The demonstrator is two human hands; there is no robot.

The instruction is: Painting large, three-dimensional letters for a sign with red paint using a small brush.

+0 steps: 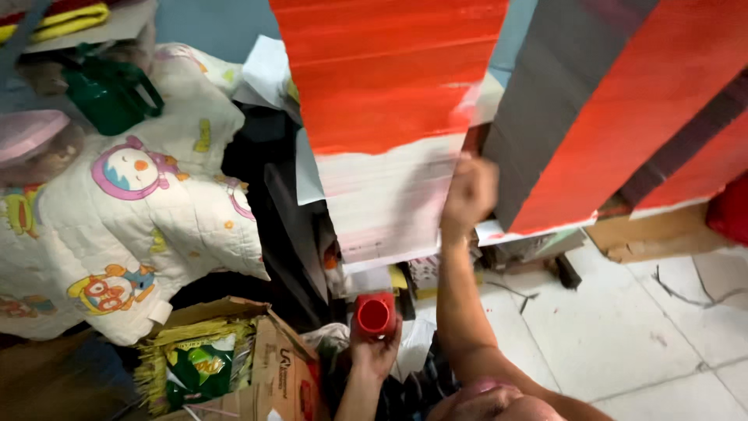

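My left hand [372, 352] is low in the middle and holds a small red cup-shaped container [375, 314] with its open mouth facing up. My right hand [470, 193] is raised and blurred. Its fingers are curled at the right edge of a tall stack of red and white sheets [389, 117]. To the right of that hand leans a second stack of grey and red sheets [608, 109].
A quilt with cartoon figures [140, 210] fills the left side, with a green plastic jug [109, 93] above it. An open cardboard box [265, 359] with green packets stands at the bottom left. Dark clutter lies under the stacks. Pale floor tiles [623, 327] spread to the right.
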